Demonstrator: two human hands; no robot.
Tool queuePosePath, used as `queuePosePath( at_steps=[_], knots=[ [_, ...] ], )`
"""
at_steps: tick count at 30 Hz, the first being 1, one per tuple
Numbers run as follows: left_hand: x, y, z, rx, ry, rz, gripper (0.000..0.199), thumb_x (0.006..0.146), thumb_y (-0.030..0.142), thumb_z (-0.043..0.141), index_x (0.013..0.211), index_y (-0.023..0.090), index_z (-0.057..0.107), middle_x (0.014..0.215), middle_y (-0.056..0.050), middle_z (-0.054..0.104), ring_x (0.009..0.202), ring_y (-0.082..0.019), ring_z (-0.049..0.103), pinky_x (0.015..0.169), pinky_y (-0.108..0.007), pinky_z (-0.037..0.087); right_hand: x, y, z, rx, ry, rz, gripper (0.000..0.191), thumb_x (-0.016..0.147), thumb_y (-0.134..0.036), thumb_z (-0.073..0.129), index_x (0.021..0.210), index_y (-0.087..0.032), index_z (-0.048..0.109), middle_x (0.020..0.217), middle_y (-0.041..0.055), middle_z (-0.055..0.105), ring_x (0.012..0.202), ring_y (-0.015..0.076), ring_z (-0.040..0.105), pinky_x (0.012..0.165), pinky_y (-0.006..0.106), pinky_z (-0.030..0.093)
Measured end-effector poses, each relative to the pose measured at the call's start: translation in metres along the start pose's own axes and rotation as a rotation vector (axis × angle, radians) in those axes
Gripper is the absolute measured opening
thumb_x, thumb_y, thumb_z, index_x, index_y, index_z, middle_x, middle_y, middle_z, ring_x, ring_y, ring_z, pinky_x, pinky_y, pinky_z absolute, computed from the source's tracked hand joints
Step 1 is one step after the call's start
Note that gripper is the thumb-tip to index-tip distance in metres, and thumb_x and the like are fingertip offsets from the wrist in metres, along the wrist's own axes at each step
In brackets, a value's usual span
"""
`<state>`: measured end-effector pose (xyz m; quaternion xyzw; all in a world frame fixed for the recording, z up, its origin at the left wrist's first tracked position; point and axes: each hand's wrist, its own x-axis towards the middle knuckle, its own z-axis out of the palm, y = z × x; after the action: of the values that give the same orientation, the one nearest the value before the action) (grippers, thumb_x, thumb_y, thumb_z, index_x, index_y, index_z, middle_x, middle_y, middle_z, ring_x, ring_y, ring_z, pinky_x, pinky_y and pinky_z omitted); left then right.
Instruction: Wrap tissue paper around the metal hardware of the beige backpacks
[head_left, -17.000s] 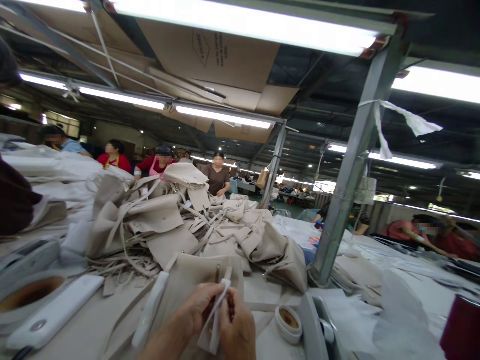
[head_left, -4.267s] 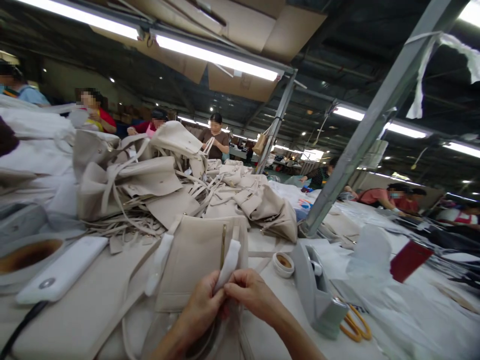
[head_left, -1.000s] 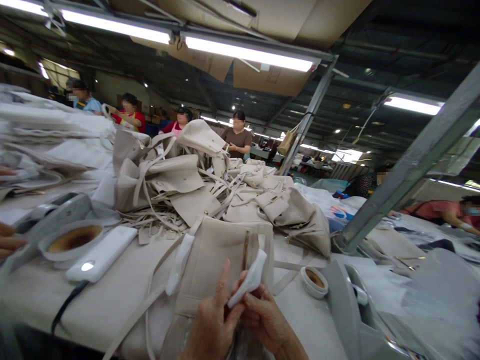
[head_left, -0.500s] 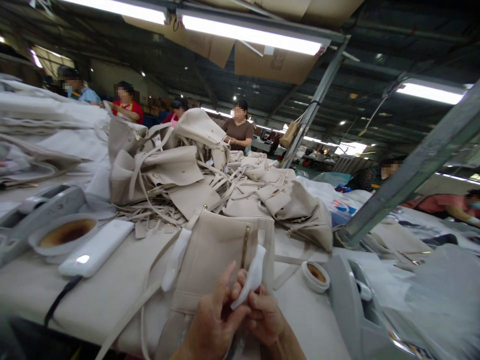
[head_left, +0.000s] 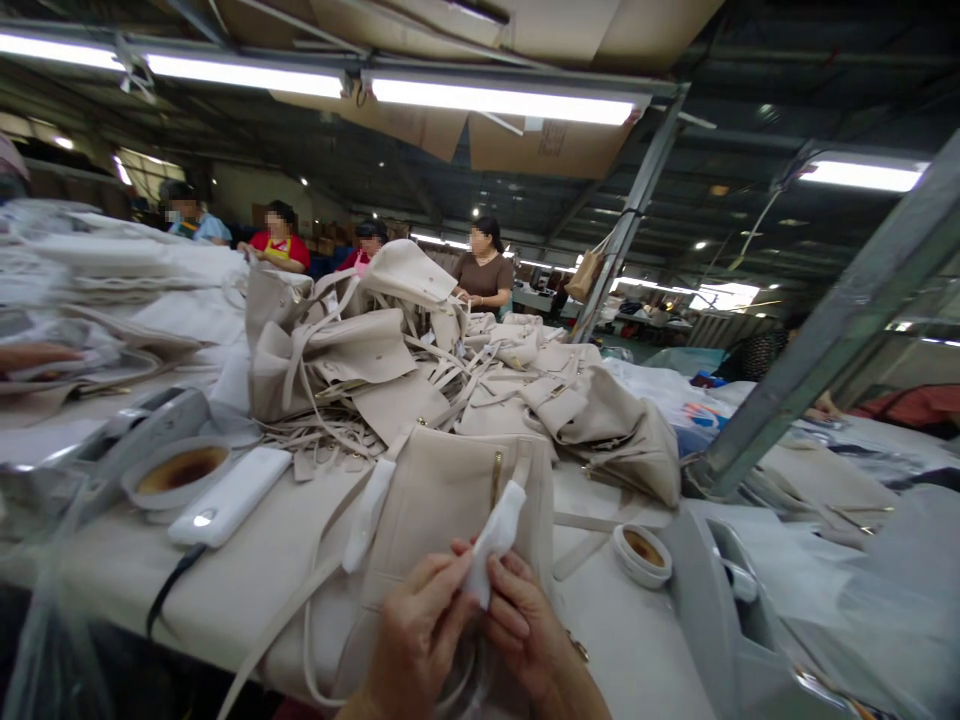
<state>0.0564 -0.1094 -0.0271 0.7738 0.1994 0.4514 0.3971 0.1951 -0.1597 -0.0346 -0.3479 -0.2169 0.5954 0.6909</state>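
Observation:
A beige handbag (head_left: 427, 490) with a brass zip lies on the table in front of me. White soft wrapping (head_left: 499, 525) covers a stretch of one of its straps, on the right side. My left hand (head_left: 427, 615) pinches the lower end of this wrapping from the left. Opposite it, my right hand (head_left: 521, 610) grips the same end with thumb and fingers closed. A second white wrap (head_left: 370, 515) sits around the strap at the bag's left side, touched by neither hand. Just what lies between my fingertips is partly hidden.
Behind the bag rises a pile of beige bags (head_left: 360, 350). To the left are a white power bank (head_left: 229, 495) with a black cable, a brown-stained bowl (head_left: 180, 470) and a grey tape dispenser (head_left: 120, 440). Rightward stand a tape roll (head_left: 643, 555), another dispenser (head_left: 720, 600) and a slanted metal post (head_left: 817, 330).
The view has swung slightly left, so the scene sits further right. My left index finger, raised before, now bends in to the white wrapping, and both hands press its lower end.

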Motion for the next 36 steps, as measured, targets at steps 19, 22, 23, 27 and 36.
queuePosePath(
  at_steps=[19,22,23,27,36],
  knots=[
    [0.005,0.008,-0.049,-0.014,0.202,-0.212,0.031,0.081,0.042,0.059,0.1,0.022,0.073,0.103,-0.008,0.073,0.087,-0.023,0.068,0.075,-0.03,0.056,-0.043,-0.032,0.001,-0.296,0.241,-0.161,0.077,0.065,-0.06,0.077,0.122,-0.011,0.061,0.034,-0.0096,0.043,0.032,0.0036,0.023,0.034,0.017,0.016],
    [0.014,0.017,-0.039,-0.094,0.074,-0.343,0.034,0.082,0.045,0.056,0.098,0.019,0.07,0.087,-0.007,0.072,0.079,-0.022,0.067,0.067,-0.029,0.054,-0.048,-0.033,0.006,-0.299,0.216,-0.158,0.066,0.068,-0.055,0.077,0.116,-0.011,0.065,0.035,-0.0094,0.042,0.033,0.0036,0.023,0.035,0.017,0.016],
    [0.016,0.021,-0.032,-0.134,0.0,-0.373,0.034,0.082,0.045,0.055,0.097,0.018,0.069,0.084,-0.006,0.072,0.078,-0.021,0.066,0.066,-0.029,0.053,-0.049,-0.033,0.01,-0.317,0.2,-0.165,0.063,0.07,-0.054,0.076,0.115,-0.012,0.066,0.037,-0.0085,0.044,0.033,0.0037,0.025,0.035,0.017,0.016],
    [0.027,0.035,-0.006,-0.382,-0.194,-0.53,0.037,0.079,0.048,0.058,0.096,0.016,0.063,0.081,-0.005,0.069,0.072,-0.02,0.065,0.057,-0.027,0.05,-0.048,-0.035,0.026,-0.431,0.169,-0.216,0.056,0.074,-0.051,0.073,0.117,-0.015,0.067,0.046,-0.0063,0.051,0.038,0.0041,0.033,0.038,0.017,0.021],
    [0.043,0.031,-0.007,-1.341,-0.217,-1.122,0.007,0.089,0.012,0.05,0.083,0.01,0.053,0.059,0.005,0.046,0.042,-0.001,0.044,0.041,-0.008,0.035,-0.037,-0.035,0.031,-0.597,0.275,-0.359,0.054,0.069,-0.049,0.075,0.113,-0.019,0.07,0.091,0.0069,0.074,0.043,0.0059,0.045,0.041,0.021,0.033]
  ],
)
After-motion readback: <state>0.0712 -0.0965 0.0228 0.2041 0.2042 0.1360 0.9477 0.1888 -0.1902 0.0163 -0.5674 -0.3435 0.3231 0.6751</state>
